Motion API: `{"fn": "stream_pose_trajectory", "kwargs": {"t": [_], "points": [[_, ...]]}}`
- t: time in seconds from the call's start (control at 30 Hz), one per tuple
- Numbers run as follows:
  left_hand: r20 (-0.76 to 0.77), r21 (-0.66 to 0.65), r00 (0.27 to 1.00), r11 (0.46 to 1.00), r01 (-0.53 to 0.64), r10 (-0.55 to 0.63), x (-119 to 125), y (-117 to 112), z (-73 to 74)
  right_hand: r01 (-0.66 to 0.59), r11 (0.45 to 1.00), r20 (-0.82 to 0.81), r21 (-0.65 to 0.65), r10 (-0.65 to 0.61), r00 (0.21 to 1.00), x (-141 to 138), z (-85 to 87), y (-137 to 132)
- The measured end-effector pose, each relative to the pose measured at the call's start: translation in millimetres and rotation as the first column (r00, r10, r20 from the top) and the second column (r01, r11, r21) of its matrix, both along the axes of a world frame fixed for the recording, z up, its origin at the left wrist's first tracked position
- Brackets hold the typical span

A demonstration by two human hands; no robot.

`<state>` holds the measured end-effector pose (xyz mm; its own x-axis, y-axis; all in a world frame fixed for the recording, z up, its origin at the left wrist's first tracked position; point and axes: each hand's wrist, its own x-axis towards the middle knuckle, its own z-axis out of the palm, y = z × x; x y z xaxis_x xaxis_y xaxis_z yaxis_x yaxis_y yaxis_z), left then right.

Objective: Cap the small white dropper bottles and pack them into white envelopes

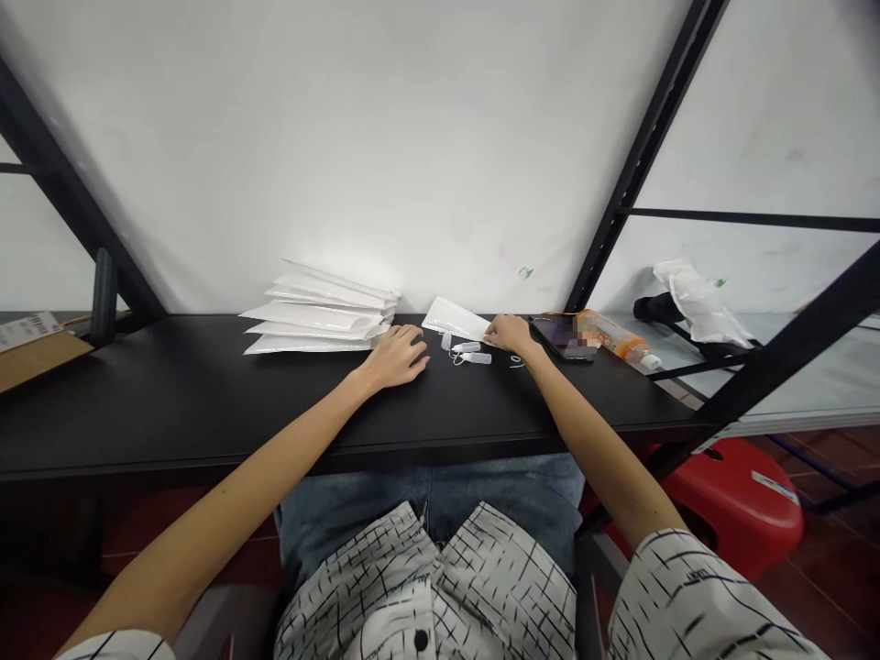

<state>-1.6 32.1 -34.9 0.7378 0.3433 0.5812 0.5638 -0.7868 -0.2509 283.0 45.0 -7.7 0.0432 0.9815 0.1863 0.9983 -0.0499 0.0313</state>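
From where I'm watching, I can't read any text in this view. The barcode label [26,331] on the brown cardboard [34,368] at the far left shows printed lines and bars, but they're too small to make out. The label on the orange bottle [614,335] is blurred out, as is part of the dark phone [560,336] beside it. The white sticker [775,488] on the red stool [732,509] shows nothing legible either.

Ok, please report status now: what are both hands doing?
Right hand on white mailer. Left hand on black table, beside mailer stack. Small plastic bottles between hands.
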Motion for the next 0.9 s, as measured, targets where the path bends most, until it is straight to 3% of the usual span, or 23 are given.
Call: {"fn": "stream_pose_trajectory", "kwargs": {"t": [0.2,0.53,0.9], "points": [[-0.008,-0.014,1.000,1.000,-0.007,0.007,0,-1,-0.4,0.047,0.994,0.024,0.099,-0.050,0.998,-11,-0.7,-7],[0.001,-0.038,1.000,0.999,-0.029,0.029,-2,-1,1.0,0.151,0.960,-0.010,0.237,-0.153,0.988,-7,0.7,-9],[0.056,-0.075,0.998,0.997,-0.013,0.017,-3,-2,2.8,0.138,0.935,-0.041,0.326,-0.131,0.990,-7,5.9,-12]]}}
